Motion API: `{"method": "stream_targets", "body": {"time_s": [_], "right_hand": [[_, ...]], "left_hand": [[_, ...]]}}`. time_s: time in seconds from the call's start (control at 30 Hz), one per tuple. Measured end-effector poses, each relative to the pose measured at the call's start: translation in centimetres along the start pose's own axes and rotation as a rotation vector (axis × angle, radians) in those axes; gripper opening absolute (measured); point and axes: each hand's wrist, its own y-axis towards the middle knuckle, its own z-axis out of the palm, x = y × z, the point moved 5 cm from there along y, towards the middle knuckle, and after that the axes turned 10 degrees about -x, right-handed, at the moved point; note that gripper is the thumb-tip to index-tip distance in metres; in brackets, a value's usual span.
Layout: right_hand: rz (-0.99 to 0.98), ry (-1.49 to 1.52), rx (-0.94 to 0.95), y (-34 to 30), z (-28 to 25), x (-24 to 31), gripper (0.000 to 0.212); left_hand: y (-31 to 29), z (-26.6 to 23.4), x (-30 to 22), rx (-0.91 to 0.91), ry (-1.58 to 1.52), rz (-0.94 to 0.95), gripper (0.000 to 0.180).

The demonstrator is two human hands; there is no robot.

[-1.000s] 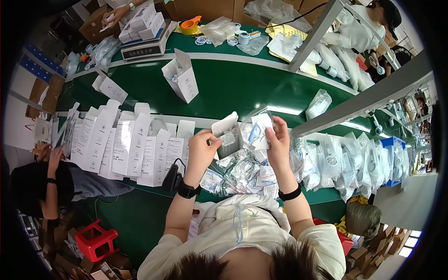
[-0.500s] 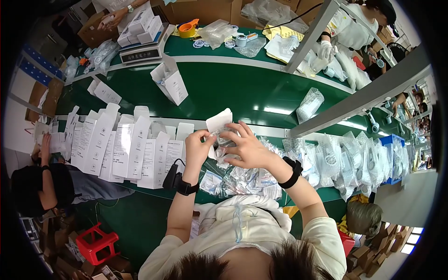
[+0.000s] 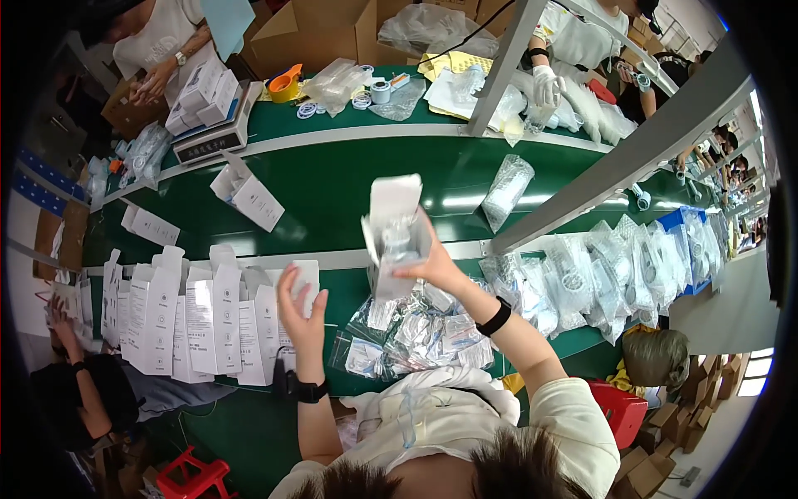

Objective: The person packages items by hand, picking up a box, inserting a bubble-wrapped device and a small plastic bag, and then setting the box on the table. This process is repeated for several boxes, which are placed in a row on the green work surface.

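My right hand grips a white carton from its right side, holding it up over the near edge of the green bench. The carton's flap stands raised, and something in clear plastic shows in its opening. My left hand is off the carton, fingers spread and holding nothing, beside the row of white cartons. Below the held carton lies a heap of small clear bags with printed slips inside.
Bubble-wrapped pieces line the bench at right, ending at a blue bin. A slanting grey post crosses there. On the green belt sit two open cartons and a bubble-wrap pouch. Co-workers stand across and at left.
My left hand has let go of the carton and moved left and down with fingers open. The right hand now holds the carton alone, its opening turned more toward me. The view has shifted.
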Motion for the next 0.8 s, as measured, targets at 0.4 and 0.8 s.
{"method": "stream_targets", "body": {"time_s": [0.4,0.8], "right_hand": [[-0.425,-0.431,-0.323,12.0,-7.4,-5.4,0.087],[0.954,-0.947,-1.173,8.9,-25.1,-11.8,0.088]], "left_hand": [[-3.0,-0.9,9.2,0.356,1.225,0.152,0.067],[-4.6,2.1,8.7,0.395,0.672,-0.314,0.068]]}}
